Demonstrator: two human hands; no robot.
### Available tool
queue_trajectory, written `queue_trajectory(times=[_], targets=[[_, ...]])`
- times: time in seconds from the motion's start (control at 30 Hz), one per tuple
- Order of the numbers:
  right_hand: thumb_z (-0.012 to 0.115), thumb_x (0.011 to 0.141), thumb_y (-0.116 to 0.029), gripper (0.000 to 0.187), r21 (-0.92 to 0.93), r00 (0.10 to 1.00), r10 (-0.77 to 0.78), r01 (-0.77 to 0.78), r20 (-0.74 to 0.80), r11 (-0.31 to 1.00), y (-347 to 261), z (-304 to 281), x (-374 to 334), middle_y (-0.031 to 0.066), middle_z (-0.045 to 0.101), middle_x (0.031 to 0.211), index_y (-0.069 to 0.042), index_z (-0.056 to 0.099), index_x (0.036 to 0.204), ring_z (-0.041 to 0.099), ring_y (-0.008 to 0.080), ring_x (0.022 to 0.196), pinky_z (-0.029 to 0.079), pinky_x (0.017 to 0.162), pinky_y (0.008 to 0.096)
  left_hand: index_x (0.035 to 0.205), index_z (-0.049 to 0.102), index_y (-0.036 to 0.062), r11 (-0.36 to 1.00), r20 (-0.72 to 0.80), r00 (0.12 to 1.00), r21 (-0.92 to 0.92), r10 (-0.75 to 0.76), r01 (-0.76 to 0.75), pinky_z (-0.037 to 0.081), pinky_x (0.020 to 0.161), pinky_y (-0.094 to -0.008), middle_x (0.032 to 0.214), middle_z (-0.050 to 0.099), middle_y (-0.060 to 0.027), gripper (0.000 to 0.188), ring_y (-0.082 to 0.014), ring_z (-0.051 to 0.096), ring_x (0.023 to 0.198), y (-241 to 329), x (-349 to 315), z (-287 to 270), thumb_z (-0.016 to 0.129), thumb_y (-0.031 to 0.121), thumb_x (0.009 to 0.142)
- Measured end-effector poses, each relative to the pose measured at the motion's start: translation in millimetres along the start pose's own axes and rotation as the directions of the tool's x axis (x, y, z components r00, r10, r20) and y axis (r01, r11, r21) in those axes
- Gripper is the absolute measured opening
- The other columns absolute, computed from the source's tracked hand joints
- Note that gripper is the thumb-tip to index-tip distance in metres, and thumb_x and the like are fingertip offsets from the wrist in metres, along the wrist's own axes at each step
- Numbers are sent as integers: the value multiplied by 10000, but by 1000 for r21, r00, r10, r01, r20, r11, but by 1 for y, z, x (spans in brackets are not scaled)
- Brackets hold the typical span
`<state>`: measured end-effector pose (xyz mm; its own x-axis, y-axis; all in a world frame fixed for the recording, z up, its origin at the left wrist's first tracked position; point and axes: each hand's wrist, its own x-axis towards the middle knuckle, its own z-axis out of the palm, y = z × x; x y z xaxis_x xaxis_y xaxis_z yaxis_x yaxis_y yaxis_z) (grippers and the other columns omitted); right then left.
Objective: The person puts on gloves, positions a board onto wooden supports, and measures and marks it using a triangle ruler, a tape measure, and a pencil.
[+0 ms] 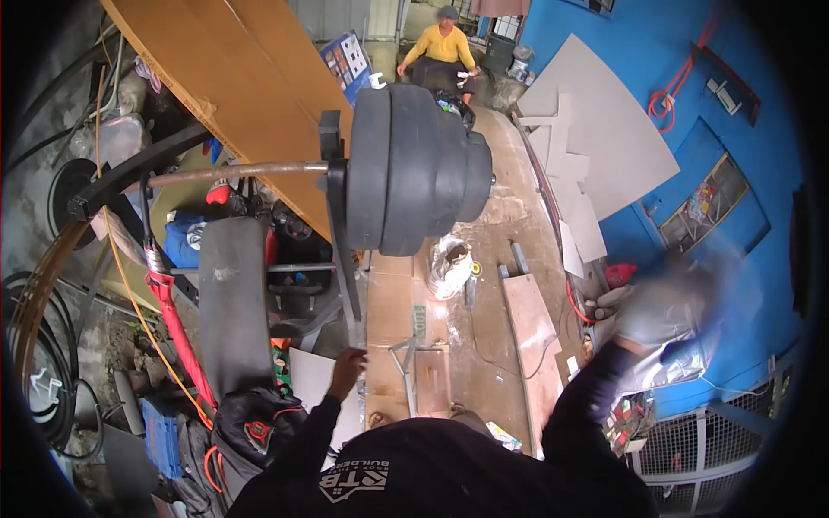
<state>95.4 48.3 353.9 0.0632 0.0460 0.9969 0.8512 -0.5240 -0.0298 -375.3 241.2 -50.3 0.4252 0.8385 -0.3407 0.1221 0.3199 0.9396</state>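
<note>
My left hand [349,369] hangs just below the black weight bench upright [338,224]. Its fingers look loosely bent and apart, with nothing visible in them. The barbell's black weight plates [406,173] sit in front of it, above the floor. On the right, my right hand [652,315] is lifted toward the blue wall. It looks pale grey, perhaps gloved, and motion smears it, so its fingers and anything in them cannot be made out. Behind it lies silvery sheeting [669,371]. Between my hands a metal bracket [406,371] rests on cardboard [389,302].
A large brown board [233,78] leans on the left, beside a padded bench [237,302] and a red umbrella [177,332]. Planks [531,337], a cord and a white sack [450,268] lie ahead. Cut grey panels [596,129] lean right. A person in yellow [440,47] sits at the back.
</note>
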Motion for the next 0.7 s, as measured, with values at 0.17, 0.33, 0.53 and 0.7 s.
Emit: queue_trajectory(times=[0.17,0.33,0.53,0.7], targets=[[658,979,-460,387,380,-317,-495,-360,809,852,-123,72,-372,177,770,1033,-114,779,1105,728,354,998,535,928,488,1157,700,-11,938,89,949,148,304,-314,579,757,-360,941,729,-128,228,-199,704,833,42,14,51,540,113,1052],[701,933,-236,452,67,-422,-436,-654,795,754,-126,-39,-384,190,761,1107,-62,644,1347,736,318,988,571,901,409,1325,662,88,810,290,877,351,384,-470,572,878,-368,1181,708,-114,394,-234,685,1030,36,-27,65,753,226,967],[732,943,-254,590,113,-268,-547,-818,793,565,-182,-54,-275,154,765,1044,-66,544,1469,744,255,918,587,844,383,1349,654,64,679,497,764,393,412,-621,505,1043,-427,1309,679,-169,614,-333,624,1245,37,-29,78,871,324,836],[740,941,-261,615,-34,-325,-486,-857,811,515,-164,-49,-267,193,724,1183,-68,529,1486,708,292,1057,550,948,399,1156,724,19,858,506,852,370,136,-357,545,985,-393,1137,744,-174,334,-310,707,1105,53,-9,92,797,248,925]])
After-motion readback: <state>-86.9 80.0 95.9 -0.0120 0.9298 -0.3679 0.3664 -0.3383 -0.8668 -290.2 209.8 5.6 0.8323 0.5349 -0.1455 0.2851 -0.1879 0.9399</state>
